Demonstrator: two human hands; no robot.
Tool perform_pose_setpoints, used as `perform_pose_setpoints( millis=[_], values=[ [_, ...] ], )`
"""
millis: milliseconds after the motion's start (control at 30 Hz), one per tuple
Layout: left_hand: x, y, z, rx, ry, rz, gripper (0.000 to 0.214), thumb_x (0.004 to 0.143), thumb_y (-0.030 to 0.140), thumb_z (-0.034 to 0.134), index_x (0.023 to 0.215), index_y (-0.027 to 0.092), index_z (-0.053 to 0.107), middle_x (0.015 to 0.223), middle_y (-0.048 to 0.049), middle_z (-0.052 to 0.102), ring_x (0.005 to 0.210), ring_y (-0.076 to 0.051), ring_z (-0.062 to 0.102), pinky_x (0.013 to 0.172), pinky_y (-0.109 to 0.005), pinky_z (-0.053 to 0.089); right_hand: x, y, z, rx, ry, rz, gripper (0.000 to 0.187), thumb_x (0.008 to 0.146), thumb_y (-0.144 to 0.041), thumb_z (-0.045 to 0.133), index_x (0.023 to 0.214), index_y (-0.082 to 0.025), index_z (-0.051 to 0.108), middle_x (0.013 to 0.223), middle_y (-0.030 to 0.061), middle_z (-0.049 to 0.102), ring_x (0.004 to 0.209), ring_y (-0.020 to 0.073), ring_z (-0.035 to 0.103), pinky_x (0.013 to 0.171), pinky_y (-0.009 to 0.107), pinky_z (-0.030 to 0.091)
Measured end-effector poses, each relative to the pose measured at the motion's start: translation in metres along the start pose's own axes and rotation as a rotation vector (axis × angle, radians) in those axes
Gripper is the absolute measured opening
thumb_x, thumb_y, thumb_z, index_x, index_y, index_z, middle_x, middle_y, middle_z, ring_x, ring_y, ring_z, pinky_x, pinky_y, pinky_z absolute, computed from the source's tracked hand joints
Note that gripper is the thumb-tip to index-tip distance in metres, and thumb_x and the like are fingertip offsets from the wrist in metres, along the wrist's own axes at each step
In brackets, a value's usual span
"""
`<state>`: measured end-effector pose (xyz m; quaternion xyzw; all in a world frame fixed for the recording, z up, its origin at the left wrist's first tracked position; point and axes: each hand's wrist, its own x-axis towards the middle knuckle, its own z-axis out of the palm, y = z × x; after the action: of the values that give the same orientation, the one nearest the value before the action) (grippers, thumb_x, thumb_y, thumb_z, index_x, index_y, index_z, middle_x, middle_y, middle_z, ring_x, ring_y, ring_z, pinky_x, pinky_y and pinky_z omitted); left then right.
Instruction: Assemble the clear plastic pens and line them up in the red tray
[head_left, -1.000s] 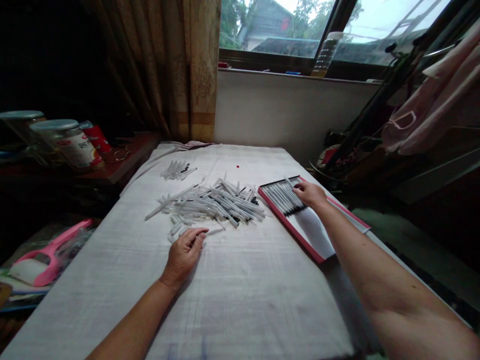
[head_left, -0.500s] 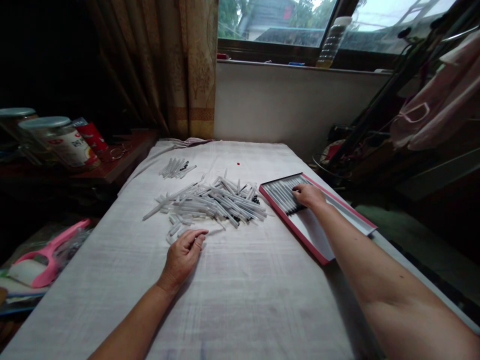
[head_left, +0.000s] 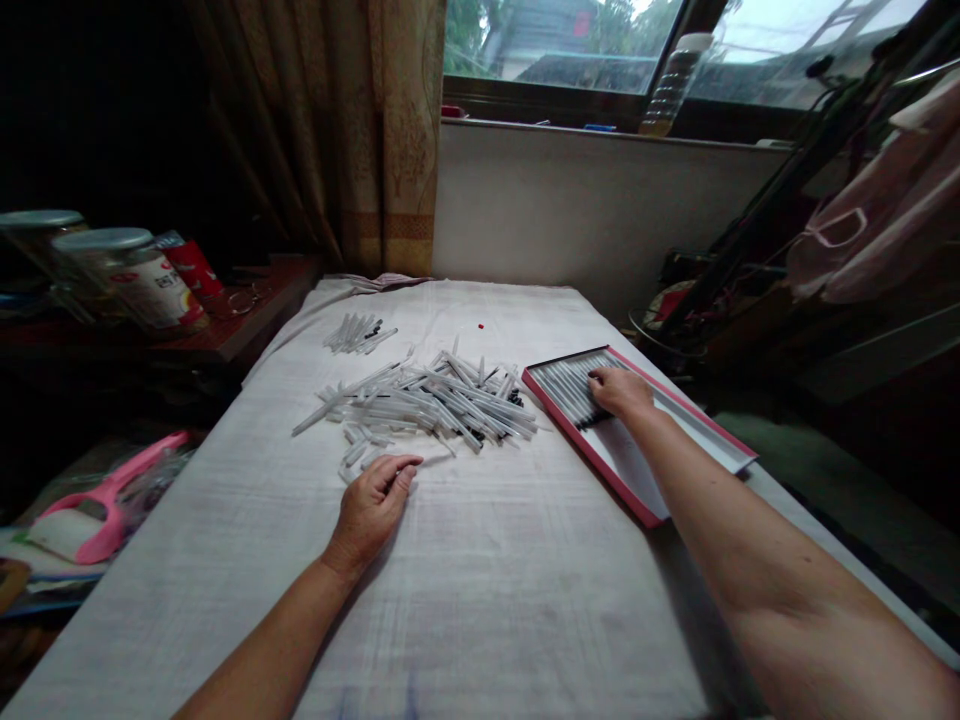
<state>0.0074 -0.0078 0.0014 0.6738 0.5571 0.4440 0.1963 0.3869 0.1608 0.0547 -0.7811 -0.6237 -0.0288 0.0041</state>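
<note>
A heap of clear plastic pen tubes (head_left: 427,403) lies in the middle of a table covered with white cloth (head_left: 480,600). My left hand (head_left: 373,505) rests on the cloth just in front of the heap, fingers loosely curled, with nothing visible in it. My right hand (head_left: 619,390) lies palm down on a row of tubes inside a flat red-edged box (head_left: 637,440) at the right, fingers pressing on them. A smaller bundle of tubes (head_left: 356,334) lies farther back on the left.
Jars (head_left: 127,265) and a red packet stand on a dark side shelf at the left. A pink-handled tool (head_left: 97,500) lies lower left. A bottle (head_left: 671,85) stands on the window sill; a curtain (head_left: 375,130) hangs behind. Clutter and cloth fill the right.
My right hand slid slightly along the tubes in the box. My left hand stayed in place; the view shifted a little.
</note>
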Motion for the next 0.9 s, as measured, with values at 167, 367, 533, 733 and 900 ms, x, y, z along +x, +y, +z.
perform_pose_setpoints(
  millis=[167, 367, 533, 733, 900],
  values=[
    [0.000, 0.000, 0.001, -0.042, -0.006, -0.040, 0.029, 0.090, 0.038, 0.050, 0.098, 0.021, 0.072, 0.094, -0.0057, 0.071, 0.077, -0.017, 0.066, 0.070, -0.027, 0.055, -0.019, -0.027, -0.015, 0.047, 0.177, -0.150, 0.037, 0.092, -0.033, 0.044, 0.116, -0.025, 0.071, 0.117, 0.0084, 0.070, 0.098, 0.0237, 0.066, 0.076, 0.030, 0.048],
    [0.000, 0.003, 0.001, -0.120, -0.016, -0.081, 0.034, 0.089, 0.043, 0.050, 0.096, 0.019, 0.072, 0.088, -0.0062, 0.069, 0.065, -0.015, 0.063, 0.056, -0.024, 0.053, -0.052, -0.075, -0.024, 0.069, 0.052, -0.428, 0.034, 0.092, -0.040, 0.045, 0.107, -0.028, 0.074, 0.103, 0.0061, 0.075, 0.090, 0.0214, 0.068, 0.068, 0.027, 0.043],
    [0.000, 0.007, -0.002, -0.182, -0.055, -0.098, 0.046, 0.090, 0.052, 0.045, 0.094, 0.015, 0.072, 0.081, -0.0069, 0.066, 0.058, -0.014, 0.061, 0.052, -0.025, 0.052, -0.066, -0.091, -0.019, -0.004, -0.079, -0.451, 0.033, 0.090, -0.041, 0.047, 0.101, -0.025, 0.074, 0.098, 0.0077, 0.075, 0.089, 0.0219, 0.068, 0.067, 0.027, 0.042],
    [-0.001, 0.007, -0.004, -0.172, -0.091, -0.069, 0.051, 0.093, 0.055, 0.039, 0.095, 0.015, 0.071, 0.080, -0.0067, 0.067, 0.056, -0.013, 0.061, 0.056, -0.026, 0.053, -0.072, -0.092, -0.009, 0.030, -0.101, -0.422, 0.030, 0.086, -0.044, 0.053, 0.101, -0.028, 0.074, 0.101, 0.0057, 0.075, 0.091, 0.0217, 0.067, 0.068, 0.026, 0.043],
    [-0.002, 0.004, -0.003, -0.142, -0.108, -0.034, 0.048, 0.095, 0.052, 0.038, 0.096, 0.016, 0.071, 0.081, -0.0064, 0.068, 0.057, -0.013, 0.062, 0.054, -0.025, 0.052, -0.082, -0.092, -0.005, 0.208, -0.050, -0.307, 0.028, 0.085, -0.041, 0.056, 0.100, -0.027, 0.074, 0.099, 0.0040, 0.075, 0.091, 0.0216, 0.068, 0.070, 0.026, 0.045]
  ],
)
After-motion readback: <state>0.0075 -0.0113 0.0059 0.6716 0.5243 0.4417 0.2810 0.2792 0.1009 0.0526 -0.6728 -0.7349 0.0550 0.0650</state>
